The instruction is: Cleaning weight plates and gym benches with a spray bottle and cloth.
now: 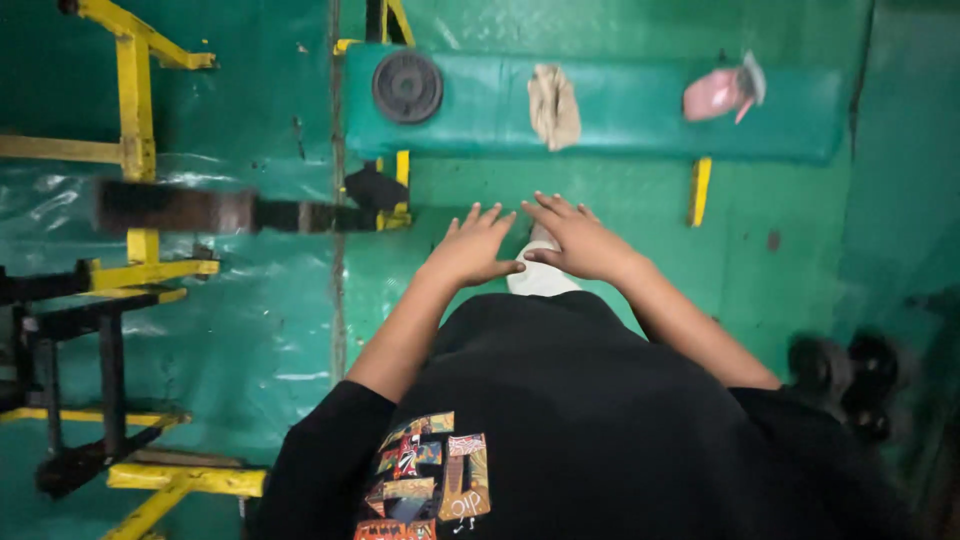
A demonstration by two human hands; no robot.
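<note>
Nearest is the person's black printed T-shirt (590, 420), and just beyond it the left hand (470, 250) and right hand (580, 240) stretch out side by side, both open with fingers spread, palms down, gripping nothing, above a pale sock-covered foot (540, 278) on the green plastic-covered floor (280, 330). Farther off stands a long green padded bench (640, 110) carrying a round black iron weight plate (407, 87) at its left, a crumpled beige cloth (553, 105) in the middle and a pink object (720, 92) towards the right, with yellow and black metal frames (130, 200) at the left.

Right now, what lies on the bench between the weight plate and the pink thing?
A crumpled beige cloth on the green bench, between weight plate and pink thing; head view.
</note>
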